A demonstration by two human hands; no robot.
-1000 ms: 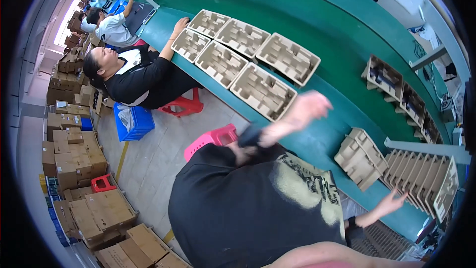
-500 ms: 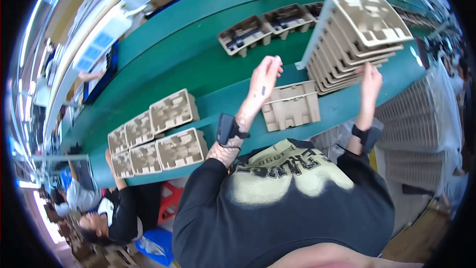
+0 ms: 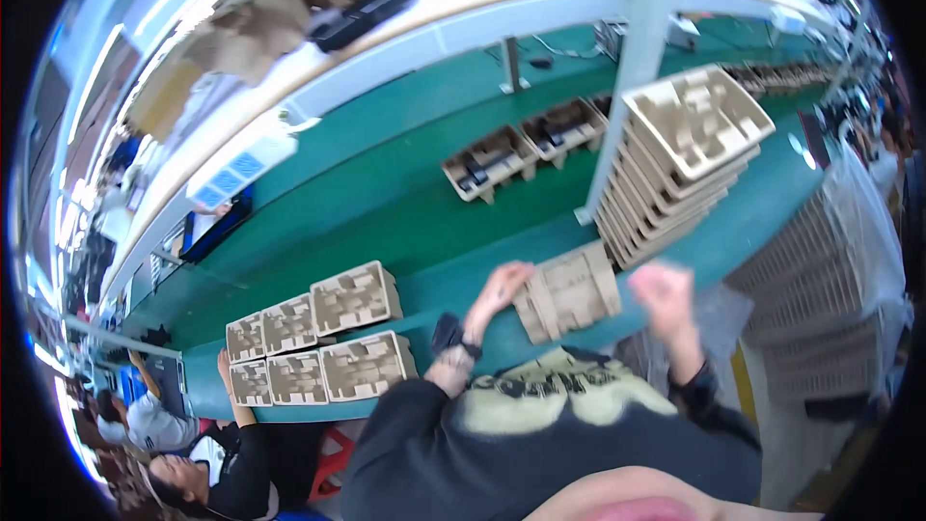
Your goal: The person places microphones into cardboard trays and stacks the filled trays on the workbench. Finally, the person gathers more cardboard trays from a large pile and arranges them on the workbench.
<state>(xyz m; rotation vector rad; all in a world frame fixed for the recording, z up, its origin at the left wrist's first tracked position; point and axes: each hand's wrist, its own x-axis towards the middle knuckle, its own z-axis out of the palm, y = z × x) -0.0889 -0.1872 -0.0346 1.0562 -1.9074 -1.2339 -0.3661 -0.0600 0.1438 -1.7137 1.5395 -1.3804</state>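
Observation:
A tan moulded-pulp tray (image 3: 569,294) lies upside down on the green bench in front of me. My left hand (image 3: 503,287) is at its left edge, with bent fingers closed on the far left corner. Just right of the tray is my right hand (image 3: 664,297), raised and smeared by motion; its fingers look curled, but I cannot make out anything in them. Behind it, a tall stack of nested pulp trays (image 3: 690,130) leans beside a metal post (image 3: 632,87).
Several pulp trays (image 3: 357,299) stand in two rows at the left, near a co-worker's arm (image 3: 231,386). Farther back, pulp trays holding dark parts (image 3: 490,162) line the green belt. Plastic-wrapped tray stacks (image 3: 810,260) stand at the right.
The view has tilted up, so everything sits lower in the picture. My left hand has come down to the tray's left edge; my right hand has left the stack's side toward the tray.

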